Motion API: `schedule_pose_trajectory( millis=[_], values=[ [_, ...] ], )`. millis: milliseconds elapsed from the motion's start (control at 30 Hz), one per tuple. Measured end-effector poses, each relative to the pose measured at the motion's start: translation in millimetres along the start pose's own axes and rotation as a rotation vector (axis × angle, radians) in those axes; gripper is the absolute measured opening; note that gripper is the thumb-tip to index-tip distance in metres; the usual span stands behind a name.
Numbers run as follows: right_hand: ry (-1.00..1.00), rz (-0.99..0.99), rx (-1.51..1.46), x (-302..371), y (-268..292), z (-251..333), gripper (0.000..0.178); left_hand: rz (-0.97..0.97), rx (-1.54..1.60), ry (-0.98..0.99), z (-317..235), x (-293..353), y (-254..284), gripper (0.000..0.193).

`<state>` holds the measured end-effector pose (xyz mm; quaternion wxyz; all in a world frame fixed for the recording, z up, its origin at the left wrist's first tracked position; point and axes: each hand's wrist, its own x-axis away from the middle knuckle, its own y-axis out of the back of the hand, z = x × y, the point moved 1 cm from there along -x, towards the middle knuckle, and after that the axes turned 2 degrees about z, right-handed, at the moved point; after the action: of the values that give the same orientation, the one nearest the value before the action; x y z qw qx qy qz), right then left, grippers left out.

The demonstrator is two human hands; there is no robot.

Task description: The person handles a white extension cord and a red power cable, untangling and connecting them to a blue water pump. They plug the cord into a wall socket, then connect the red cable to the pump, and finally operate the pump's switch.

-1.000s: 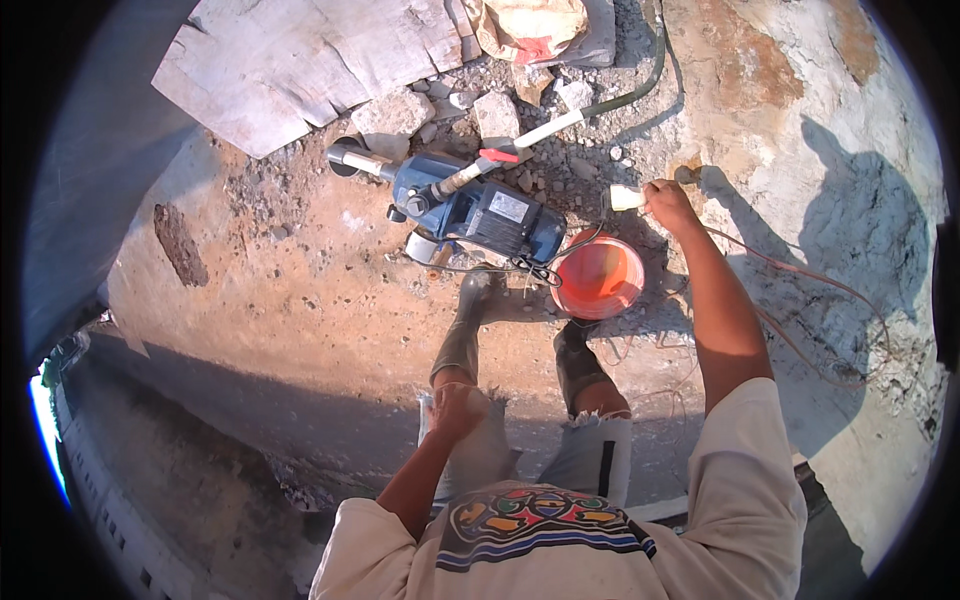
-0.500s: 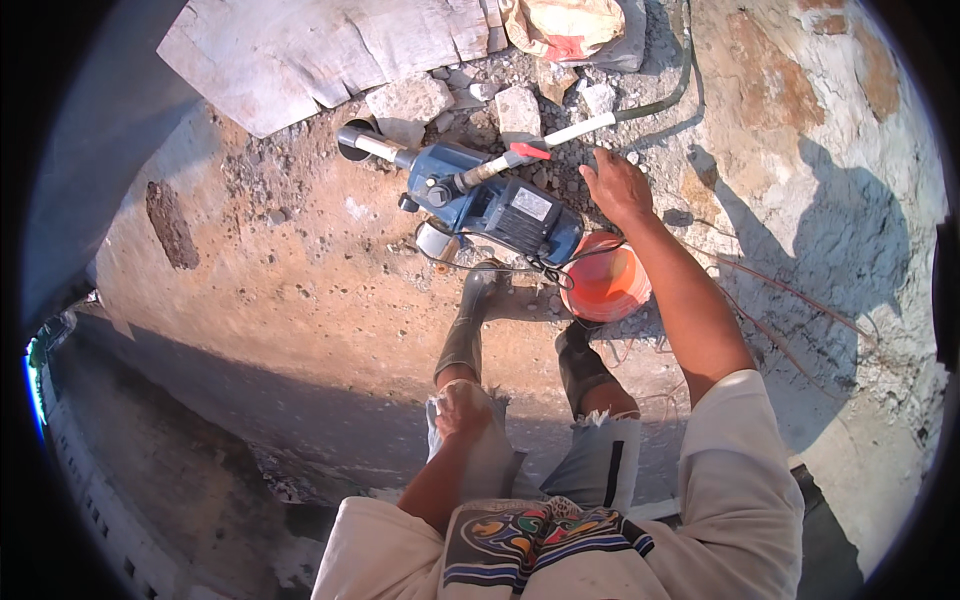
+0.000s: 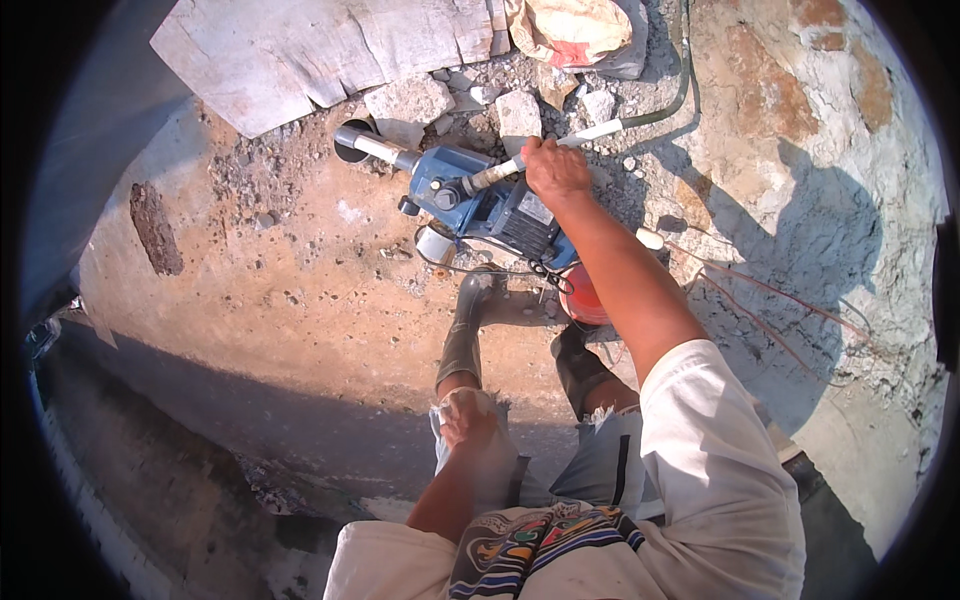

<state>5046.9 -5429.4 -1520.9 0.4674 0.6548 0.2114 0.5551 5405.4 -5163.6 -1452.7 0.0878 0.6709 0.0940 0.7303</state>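
A blue electric water pump (image 3: 462, 172) lies on the sandy ground in front of my boots. Over it slants a white pipe (image 3: 597, 131) fitted with a small red-handled valve. My right hand (image 3: 560, 172) reaches across the pump, its fingers closed at that valve and covering nearly all of the red handle. My left hand (image 3: 467, 415) rests on my left knee, over the frayed hem of my jeans, holding nothing. Partly behind my right forearm, an orange-red bucket (image 3: 586, 300) stands beside the pump.
A dark green hose (image 3: 686, 70) runs up from the white pipe. Broken concrete chunks (image 3: 408, 103) lie behind the pump, near a pale board (image 3: 330, 50) and a sack (image 3: 572, 32). Thin reddish cables (image 3: 765, 280) trail over the ground at right. A ledge drops into shade at lower left.
My right hand has moved left from beside the pipe onto the red valve handle. My forearm now covers much of the bucket. The left hand stays on the knee.
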Motion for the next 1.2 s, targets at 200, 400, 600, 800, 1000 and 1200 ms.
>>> schedule_pose_trajectory(
  millis=[200,400,600,800,1000,1200],
  values=[
    [-0.038,0.002,-0.027,-1.7,-5.6,2.8,0.024,0.003,0.008,-0.019,-0.9,3.2,8.2,0.068],
    [-0.049,-0.037,-0.013,0.8,-5.3,4.3,0.023,-0.013,0.015,-0.023,1.1,4.0,8.7,0.068],
    [-0.072,-0.118,-0.063,14.3,-1.4,2.1,0.028,-0.018,-0.020,-0.018,-1.3,4.3,8.3,0.069],
    [-0.064,-0.215,-0.326,100.0,-31.1,-11.3,0.034,0.016,-0.008,-0.067,-2.6,5.3,22.7,0.069],
    [-0.154,0.442,-0.649,314.1,-121.5,-85.5,0.037,0.032,-0.003,-0.153,11.2,7.4,37.8,0.070],
    [-0.587,0.368,-0.493,579.3,-102.3,-177.8,0.036,0.080,-0.013,-0.314,54.3,7.9,70.4,0.068]
  ],
)
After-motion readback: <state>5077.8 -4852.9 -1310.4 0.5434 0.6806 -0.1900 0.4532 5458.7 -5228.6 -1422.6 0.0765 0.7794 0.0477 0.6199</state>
